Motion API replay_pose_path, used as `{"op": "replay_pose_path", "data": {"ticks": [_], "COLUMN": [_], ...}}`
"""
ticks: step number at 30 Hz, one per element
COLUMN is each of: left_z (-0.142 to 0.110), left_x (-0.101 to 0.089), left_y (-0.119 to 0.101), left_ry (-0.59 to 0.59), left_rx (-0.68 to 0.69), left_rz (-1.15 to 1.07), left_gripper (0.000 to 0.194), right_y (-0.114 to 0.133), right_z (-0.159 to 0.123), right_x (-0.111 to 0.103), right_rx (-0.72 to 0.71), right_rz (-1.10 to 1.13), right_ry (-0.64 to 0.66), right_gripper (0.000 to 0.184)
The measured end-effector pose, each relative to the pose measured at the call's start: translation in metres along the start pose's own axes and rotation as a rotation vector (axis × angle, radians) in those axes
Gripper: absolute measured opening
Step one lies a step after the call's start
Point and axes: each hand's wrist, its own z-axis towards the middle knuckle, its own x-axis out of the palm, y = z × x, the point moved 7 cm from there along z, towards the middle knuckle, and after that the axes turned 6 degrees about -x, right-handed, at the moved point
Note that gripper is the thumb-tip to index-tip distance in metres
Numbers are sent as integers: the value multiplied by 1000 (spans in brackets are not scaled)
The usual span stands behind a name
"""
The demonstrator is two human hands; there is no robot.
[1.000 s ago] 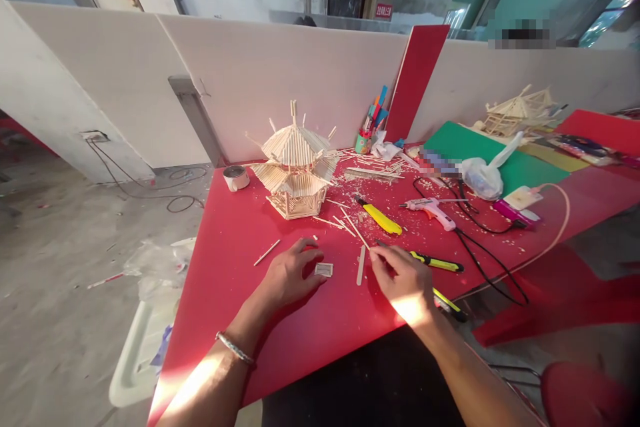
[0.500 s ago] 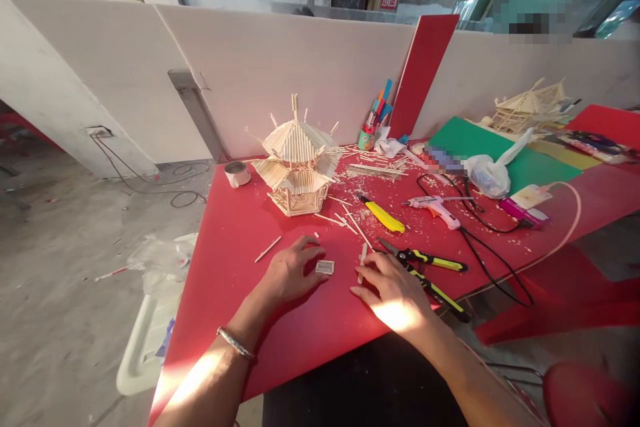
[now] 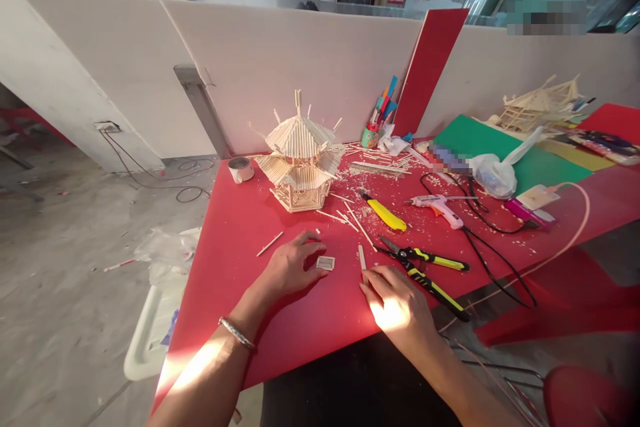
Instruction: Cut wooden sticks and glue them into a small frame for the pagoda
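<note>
My right hand (image 3: 397, 300) pinches the near end of a flat wooden craft stick (image 3: 362, 257), whose far end points away from me. My left hand (image 3: 293, 263) has thumb and fingers apart beside a small rectangular wooden frame (image 3: 326, 263) on the red tabletop; whether its fingertips touch the frame I cannot tell. Behind it stands a tiered pavilion model (image 3: 300, 160) built of thin round sticks. A loose stick (image 3: 270, 243) lies left of my left hand. Pruning shears (image 3: 415, 260) with yellow-black handles lie open just beyond my right hand.
A yellow utility knife (image 3: 385, 212) and a pink glue gun (image 3: 440, 209) with its cord lie at right. A white cup (image 3: 241, 171) sits left of the model. Sticks and shavings litter the back. A plastic bag (image 3: 495, 173) rests near a green board (image 3: 555, 163).
My right hand's fingers have closed on the near end of the craft stick, and the hand has lowered slightly towards me. The left hand stays by the frame. The view has shifted slightly.
</note>
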Motion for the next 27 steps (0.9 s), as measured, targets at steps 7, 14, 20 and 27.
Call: {"op": "replay_pose_path", "data": {"ticks": [7,14,20,27], "left_z": [0,0,-1,0], "left_x": [0,2,0,1], "left_y": [1,2,2,1], "left_ry": [-27,-13,-11,-3], "left_rx": [10,4,-25,-17], "left_rz": [-12,-5,-10,-8], "left_gripper": [31,32,26,28], "right_y": [-5,-17,-23,-28], "right_z": [9,8,13,20], "right_x": [15,15,15,18], "right_rx": [48,147,217,308], "right_rz": [-45,-47,-153,-333], "right_ry": [78,101,203,474], "right_gripper": [28,26,23,26]}}
